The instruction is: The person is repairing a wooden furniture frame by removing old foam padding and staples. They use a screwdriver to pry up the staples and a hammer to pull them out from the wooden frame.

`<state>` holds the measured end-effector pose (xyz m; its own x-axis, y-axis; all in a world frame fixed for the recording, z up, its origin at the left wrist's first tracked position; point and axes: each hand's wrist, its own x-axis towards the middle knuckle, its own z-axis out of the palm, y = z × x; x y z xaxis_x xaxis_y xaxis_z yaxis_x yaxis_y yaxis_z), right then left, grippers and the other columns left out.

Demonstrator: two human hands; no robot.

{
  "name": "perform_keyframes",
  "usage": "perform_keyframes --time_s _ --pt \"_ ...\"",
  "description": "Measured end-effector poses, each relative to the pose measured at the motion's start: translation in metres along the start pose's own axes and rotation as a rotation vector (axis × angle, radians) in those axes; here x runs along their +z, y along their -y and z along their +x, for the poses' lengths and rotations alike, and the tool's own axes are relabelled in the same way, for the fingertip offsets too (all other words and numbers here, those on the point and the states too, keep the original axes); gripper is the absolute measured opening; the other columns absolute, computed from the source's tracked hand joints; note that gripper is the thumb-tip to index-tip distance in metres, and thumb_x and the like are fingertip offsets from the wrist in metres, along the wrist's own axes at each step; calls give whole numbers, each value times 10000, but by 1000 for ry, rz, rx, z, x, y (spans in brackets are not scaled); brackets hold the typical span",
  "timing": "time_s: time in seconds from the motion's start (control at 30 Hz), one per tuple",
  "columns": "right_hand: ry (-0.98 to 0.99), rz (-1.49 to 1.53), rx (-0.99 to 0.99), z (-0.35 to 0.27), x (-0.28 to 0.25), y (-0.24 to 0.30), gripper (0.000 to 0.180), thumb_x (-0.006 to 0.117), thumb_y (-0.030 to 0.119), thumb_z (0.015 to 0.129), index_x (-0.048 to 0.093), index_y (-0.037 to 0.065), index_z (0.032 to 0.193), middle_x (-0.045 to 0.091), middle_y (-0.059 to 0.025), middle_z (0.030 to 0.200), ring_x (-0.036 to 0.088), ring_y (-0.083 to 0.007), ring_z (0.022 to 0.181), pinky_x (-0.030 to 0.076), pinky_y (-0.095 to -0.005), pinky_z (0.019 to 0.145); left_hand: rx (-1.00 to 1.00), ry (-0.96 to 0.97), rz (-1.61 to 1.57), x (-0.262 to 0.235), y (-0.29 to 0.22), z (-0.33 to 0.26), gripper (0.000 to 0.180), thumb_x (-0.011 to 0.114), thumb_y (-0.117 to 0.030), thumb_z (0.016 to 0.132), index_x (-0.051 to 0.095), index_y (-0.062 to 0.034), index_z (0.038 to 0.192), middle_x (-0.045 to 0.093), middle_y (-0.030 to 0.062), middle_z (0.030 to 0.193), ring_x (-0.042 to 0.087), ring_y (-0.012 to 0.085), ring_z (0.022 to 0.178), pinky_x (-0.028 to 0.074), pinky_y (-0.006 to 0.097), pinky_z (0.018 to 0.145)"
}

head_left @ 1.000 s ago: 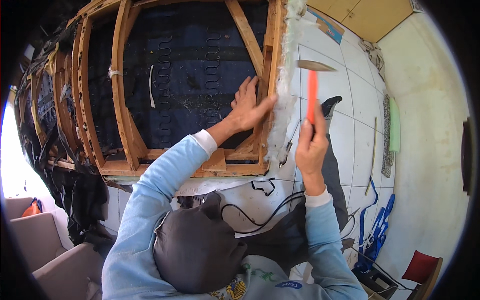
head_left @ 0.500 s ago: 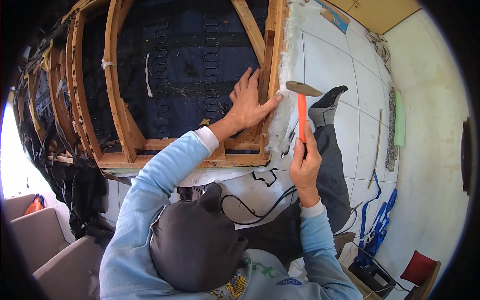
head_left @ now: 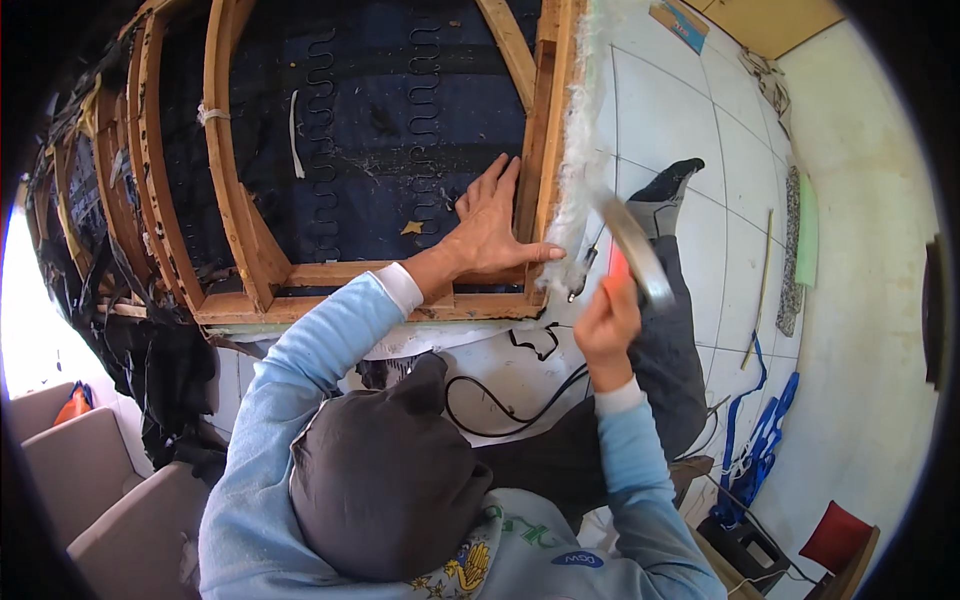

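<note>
My left hand point(head_left: 485, 225) rests at the near right corner of a wooden furniture frame point(head_left: 535, 150). Its fingers stretch along the inner side of the rail, and the thumb lies across the top edge. White fluffy padding point(head_left: 582, 120) lines the outer right side. My right hand point(head_left: 607, 330) grips a hammer point(head_left: 645, 262) by its orange handle, just right of that corner. The hammer's metal head is smeared by motion and tilted, apart from the wood. Dark fabric point(head_left: 370, 130) with wavy metal springs point(head_left: 424, 100) spans the frame.
A thin-shafted tool point(head_left: 588, 265) lies beside the padding. My outstretched leg point(head_left: 680, 370) is to the right on white tiles point(head_left: 670, 120). A black cable point(head_left: 480, 430) curls near my lap. Blue straps point(head_left: 760, 450) lie right; beige upholstered seating point(head_left: 80, 465) stands left.
The hammer has swung down and to the right and turned, with my right hand lower. My left hand and the frame's corner show slightly lower in the picture.
</note>
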<state>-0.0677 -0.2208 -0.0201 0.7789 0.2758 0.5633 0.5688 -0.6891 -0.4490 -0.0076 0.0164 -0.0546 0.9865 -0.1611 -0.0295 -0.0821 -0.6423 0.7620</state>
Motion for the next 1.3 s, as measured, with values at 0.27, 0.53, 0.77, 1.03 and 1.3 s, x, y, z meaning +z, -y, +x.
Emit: perform_keyframes --time_s 0.27,0.53,0.77,1.03,1.3 --pt "3 33 7 1 5 0 584 601 -63 988 617 85 1553 706 -190 938 662 -321 717 562 -416 667 21 2 1 -4 5 -3 1628 885 -864 629 118 78 1714 140 350 1755 141 557 1619 184 702 1274" --pt "77 172 172 -5 7 -3 534 578 -14 1074 557 62 1602 724 -275 1370 772 -409 1104 606 -380 912 1 -22 -117 -8 4 4 1277 698 -769 924 144 59 1724 138 333 1769 146 533 1637 178 648 1300" --pt "58 357 324 -29 -14 5 505 562 17 1100 516 -39 1600 698 -264 1443 763 -263 1089 588 -343 931 -22 -219 -98 -9 -19 17 1121 656 -684 971 250 73 1691 196 354 1738 204 546 1597 171 644 1291" --pt "77 234 212 -50 -16 8 498 592 -3 1076 550 -48 1570 725 -276 1375 769 -325 1011 600 -365 896 -77 -114 -6 13 -15 -16 1213 714 -726 911 239 60 1702 196 341 1747 199 536 1609 178 644 1291" --pt "-127 392 -13 -57 -27 4 539 596 -54 1048 513 -42 1580 736 -200 1051 712 -261 848 595 -350 793 -168 87 101 21 -11 -48 1444 777 -845 780 186 97 1702 164 377 1738 192 572 1596 177 663 1276"
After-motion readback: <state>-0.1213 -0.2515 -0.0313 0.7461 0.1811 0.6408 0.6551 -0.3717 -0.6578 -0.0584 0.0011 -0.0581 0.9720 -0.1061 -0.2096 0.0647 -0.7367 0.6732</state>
